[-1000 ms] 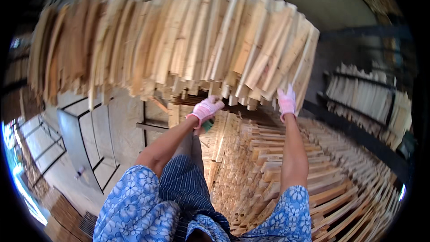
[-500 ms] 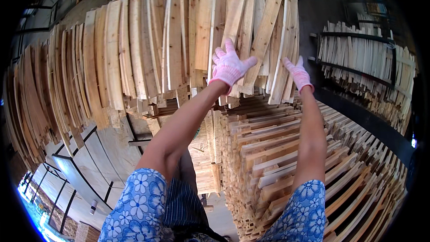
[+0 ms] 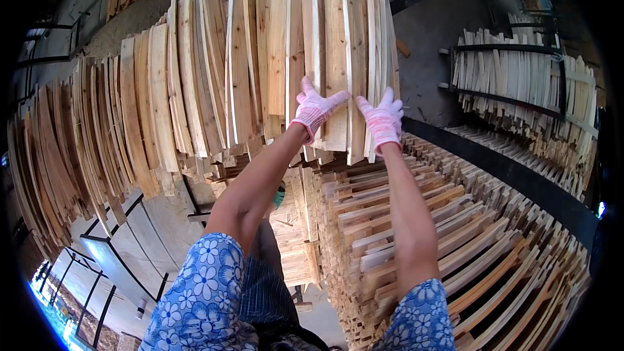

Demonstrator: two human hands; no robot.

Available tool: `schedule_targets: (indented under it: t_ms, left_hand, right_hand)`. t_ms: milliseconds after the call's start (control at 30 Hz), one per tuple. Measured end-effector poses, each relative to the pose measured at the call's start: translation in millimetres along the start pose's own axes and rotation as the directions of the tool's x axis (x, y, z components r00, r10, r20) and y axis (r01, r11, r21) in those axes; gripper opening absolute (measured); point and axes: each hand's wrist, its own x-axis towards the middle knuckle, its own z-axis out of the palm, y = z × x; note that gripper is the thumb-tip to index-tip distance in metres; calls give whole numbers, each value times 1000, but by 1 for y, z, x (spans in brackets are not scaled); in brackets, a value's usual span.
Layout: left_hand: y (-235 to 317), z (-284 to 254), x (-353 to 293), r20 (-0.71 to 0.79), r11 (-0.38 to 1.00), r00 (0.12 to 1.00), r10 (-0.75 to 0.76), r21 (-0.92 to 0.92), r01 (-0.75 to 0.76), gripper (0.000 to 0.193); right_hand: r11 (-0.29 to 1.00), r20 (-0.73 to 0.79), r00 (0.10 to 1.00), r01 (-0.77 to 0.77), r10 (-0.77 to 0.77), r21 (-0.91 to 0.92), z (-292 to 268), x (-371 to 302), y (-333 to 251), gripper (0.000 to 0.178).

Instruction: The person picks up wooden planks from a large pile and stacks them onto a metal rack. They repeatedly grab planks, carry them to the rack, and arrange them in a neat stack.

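Note:
A wide row of rough wooden planks (image 3: 277, 39) lies side by side in front of me, their near ends toward me. My left hand (image 3: 316, 110), in a pink-and-white knitted glove, rests on the near ends of planks right of the row's middle, its fingers apart and thumb stretched right. My right hand (image 3: 382, 120), gloved the same way, lies at the row's right end with its fingers stretched out. Between the two hands lie a few planks (image 3: 335, 45), the thumbs pointing toward each other across them. Neither hand is closed around a plank.
Below and right, a tall stack of layered wooden strips (image 3: 416, 221) stands close to my right arm. A dark metal beam (image 3: 500, 166) runs behind it. Farther right, more pale strips (image 3: 507, 71) sit in a black frame. Grey panels (image 3: 117, 247) are at the lower left.
Both hands have moved closer together, the right one leftward onto the planks. The slanted planks at the right end now stand straighter and closer together.

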Motion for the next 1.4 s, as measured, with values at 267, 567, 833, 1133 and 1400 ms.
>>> schedule_targets:
  t_ms: [267, 567, 833, 1133, 1400]
  left_hand:
    - [-8, -4, 17, -20, 998, 1000, -8, -68, 7, 132]
    - [-61, -17, 20, 257, 772, 948, 189, -635, 18, 132]
    - [-19, -10, -15, 89, 998, 994, 62, -35, -59, 134]
    - [-36, -4, -21, 112, 957, 988, 109, -281, -73, 130]
    - [-64, -47, -59, 71, 902, 989, 127, -424, -86, 138]
  right_hand:
    - [868, -21, 1000, 11, -1, 497, 11, 25, 17, 107]
    - [972, -84, 996, 40, -21, 232, 15, -34, -36, 93]
    - [727, 26, 985, 109, -172, 678, 27, -4, 27, 74]
    - [529, 168, 967, -43, -191, 848, 32, -31, 12, 64]
    - [859, 64, 987, 94, -146, 503, 35, -93, -36, 93]
